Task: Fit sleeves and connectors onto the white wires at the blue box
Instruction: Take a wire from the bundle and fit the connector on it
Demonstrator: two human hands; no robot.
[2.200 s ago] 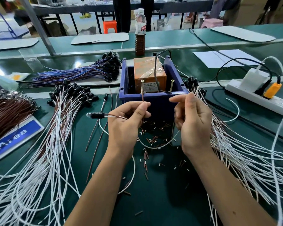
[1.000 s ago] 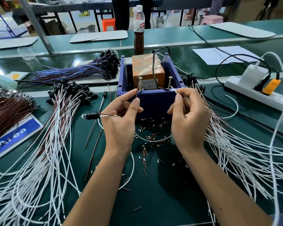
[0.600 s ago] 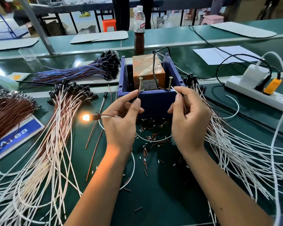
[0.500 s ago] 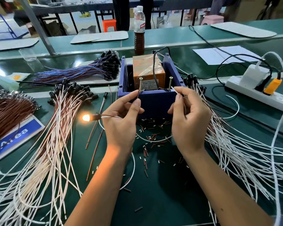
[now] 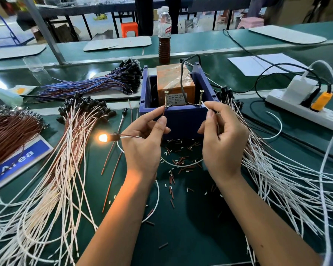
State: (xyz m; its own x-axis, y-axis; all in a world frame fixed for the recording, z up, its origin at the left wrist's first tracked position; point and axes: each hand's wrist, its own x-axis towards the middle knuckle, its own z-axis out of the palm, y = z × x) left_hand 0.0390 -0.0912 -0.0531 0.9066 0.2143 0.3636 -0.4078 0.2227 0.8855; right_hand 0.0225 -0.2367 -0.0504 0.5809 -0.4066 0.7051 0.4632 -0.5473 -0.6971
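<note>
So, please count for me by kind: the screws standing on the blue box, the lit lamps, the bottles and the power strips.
Screws: 2
Lit lamps: 1
Bottles: 1
Power strips: 1
Total: 5

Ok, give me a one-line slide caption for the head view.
Left hand and right hand touch wire ends to two screws on the blue box; the lamp glows.

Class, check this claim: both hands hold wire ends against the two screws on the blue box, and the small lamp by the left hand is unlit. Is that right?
Not quite. The head view shows the lamp glowing orange, not unlit. The left hand and right hand do hold wire ends at the screws on the blue box.
</note>
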